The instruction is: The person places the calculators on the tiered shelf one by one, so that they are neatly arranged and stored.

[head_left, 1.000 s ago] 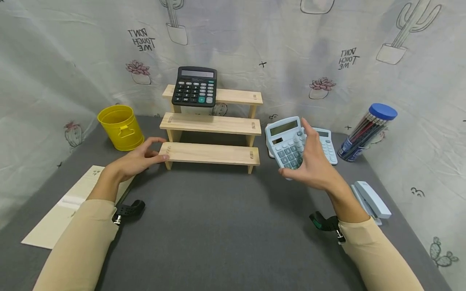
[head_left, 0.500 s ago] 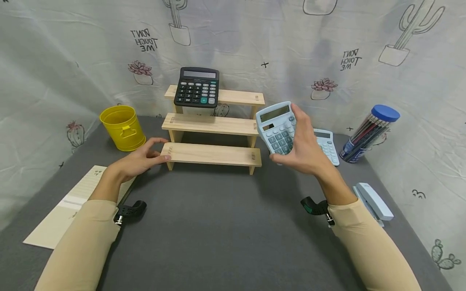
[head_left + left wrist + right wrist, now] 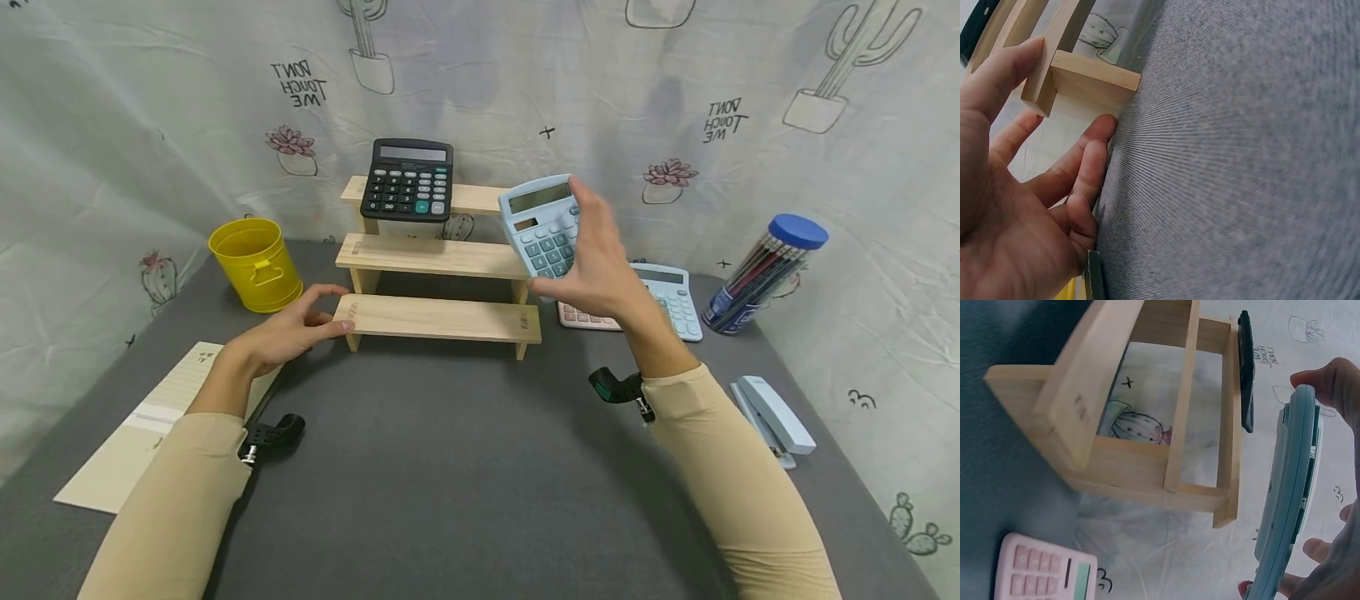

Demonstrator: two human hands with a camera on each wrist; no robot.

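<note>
A three-tier wooden stand (image 3: 435, 318) stands on the grey table, with a black calculator (image 3: 407, 182) leaning on its top tier at the left. My left hand (image 3: 279, 335) pinches the left end of the lowest plank; the left wrist view shows thumb and forefinger on that plank (image 3: 1047, 75) while the other fingers curl below. My right hand (image 3: 594, 265) holds a light blue calculator (image 3: 546, 237) by its edges, raised in front of the stand's upper right end. From the side, the right wrist view shows this blue calculator (image 3: 1291, 487) apart from the stand.
A pink calculator (image 3: 588, 319) and another light blue one (image 3: 672, 296) lie right of the stand. Further right are a pencil tube (image 3: 761, 275) with blue lid and a stapler (image 3: 772, 417). On the left are a yellow bucket (image 3: 255, 267) and an open notebook (image 3: 120, 450).
My right hand has carried the light blue calculator up and left towards the stand's top tier, uncovering the pink calculator. My left hand stays at the lowest plank.
</note>
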